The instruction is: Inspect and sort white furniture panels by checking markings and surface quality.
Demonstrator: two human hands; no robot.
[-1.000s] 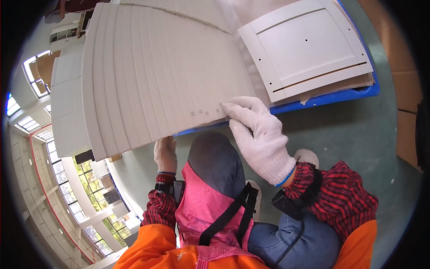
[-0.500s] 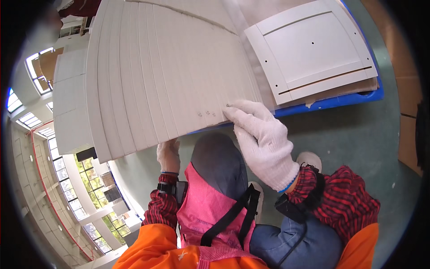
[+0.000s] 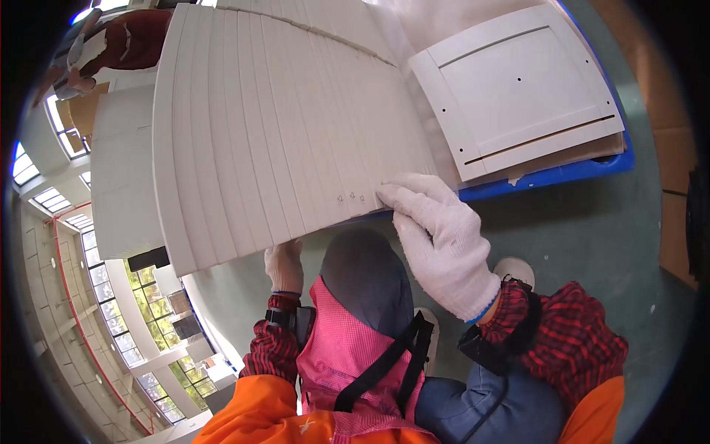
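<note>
Panels: a closely packed row of off-white panels (image 3: 296,126), matt and pale, filled the left and middle of the head view.
Seams: long, thin lines (image 3: 271,111) ran from the far side toward the near edge, spaced wider at the left and closer, fainter at the right.
Near edge: it sloped, its left corner (image 3: 180,272) lowest in view.
Far part: a darker, uneven line (image 3: 318,31) crossed aslant, with more pale surface beyond.
Marks: three small dark marks (image 3: 351,197) sat beside the near edge, toward the right.
</note>
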